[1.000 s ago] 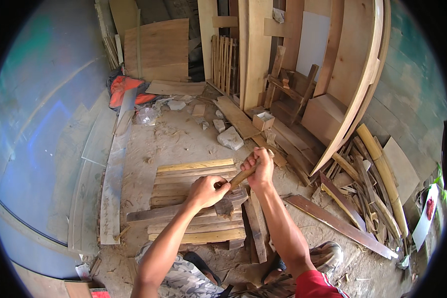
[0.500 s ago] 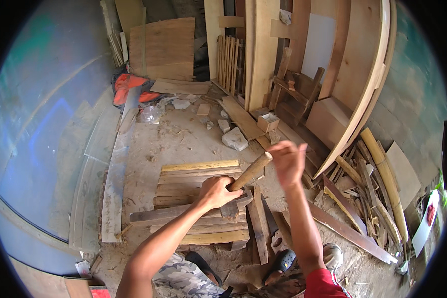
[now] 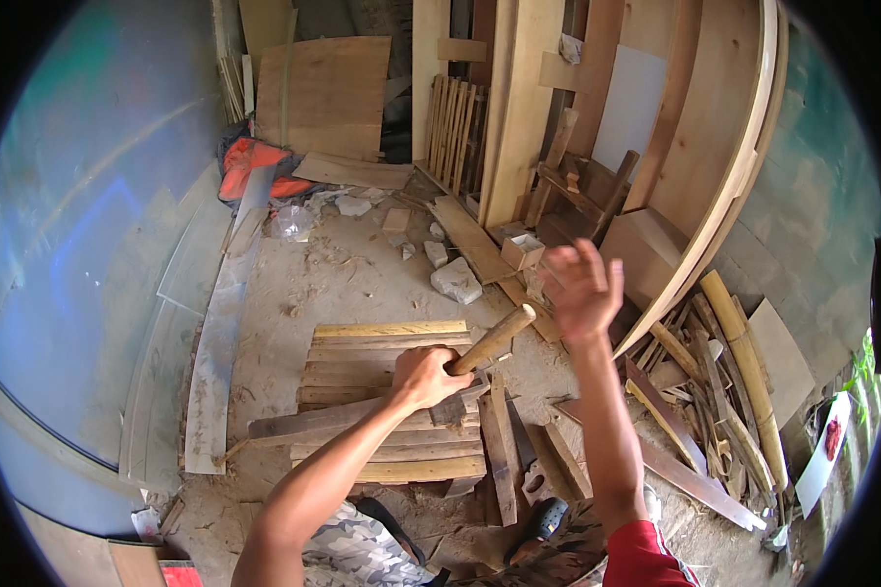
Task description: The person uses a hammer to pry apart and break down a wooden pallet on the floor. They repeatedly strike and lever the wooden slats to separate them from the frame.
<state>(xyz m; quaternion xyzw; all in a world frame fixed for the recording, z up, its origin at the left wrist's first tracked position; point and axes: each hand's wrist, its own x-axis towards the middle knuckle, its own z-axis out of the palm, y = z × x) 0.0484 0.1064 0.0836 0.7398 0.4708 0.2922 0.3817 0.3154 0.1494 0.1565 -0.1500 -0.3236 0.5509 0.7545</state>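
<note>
My left hand (image 3: pixel 426 378) is wrapped round a thick round wooden stick (image 3: pixel 499 338). The stick slants up to the right, and its lower end is hidden by my fist. Under that hand a long wooden bar (image 3: pixel 313 424) lies across a low slatted wooden platform (image 3: pixel 387 357), with a short dark wooden piece (image 3: pixel 448 409) at the bar's right end. Raised to the right of the stick, my right hand (image 3: pixel 585 293) is open, holds nothing and is slightly blurred, its fingers apart.
Wood planks (image 3: pixel 499 450) lie right of the platform by my feet. Farther right is a heap of scrap wood and bamboo (image 3: pixel 734 382). Stone chunks (image 3: pixel 456 282) and a small box (image 3: pixel 523 251) lie beyond. Tall wooden panels (image 3: pixel 705 117) stand at right, a bluish wall (image 3: pixel 88 245) at left.
My right hand has risen, moved slightly right and spread its fingers. My left hand keeps its grip on the stick in nearly the same place. The view has shifted slightly.
</note>
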